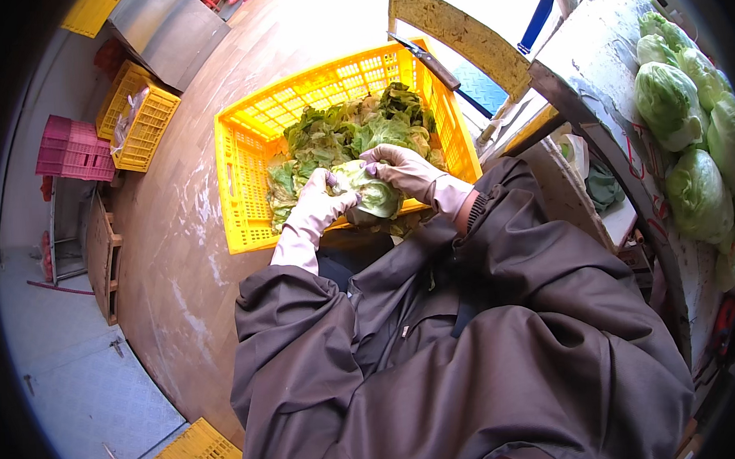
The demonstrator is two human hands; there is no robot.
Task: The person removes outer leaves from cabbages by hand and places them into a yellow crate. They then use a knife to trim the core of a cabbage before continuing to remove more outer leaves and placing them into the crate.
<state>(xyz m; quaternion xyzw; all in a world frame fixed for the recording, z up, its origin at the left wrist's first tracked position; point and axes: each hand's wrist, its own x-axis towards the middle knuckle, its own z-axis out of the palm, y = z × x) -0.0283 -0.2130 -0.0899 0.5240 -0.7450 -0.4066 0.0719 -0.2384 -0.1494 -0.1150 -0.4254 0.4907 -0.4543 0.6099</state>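
Note:
Between my two gloved hands is a head of lettuce [375, 195], pale green with some browned leaf edges. My left hand [317, 204] grips its left side, thumb and fingers on the leaves. On its upper right, the fingers of my right hand [405, 169] pinch the outer leaves. Under and beyond them stands a yellow plastic crate [233, 174], holding a heap of loose, wilted lettuce leaves [345, 132]. A knife [428, 61] with a brown handle lies across the crate's far right rim, apart from both hands.
Several lettuce heads [669, 102] rest on a worn table [581, 54] to my right. At the left stand a pink crate [75, 150], a yellow crate [148, 128] and a wooden pallet [101, 259]. Another yellow crate [190, 455] sits at the lower left.

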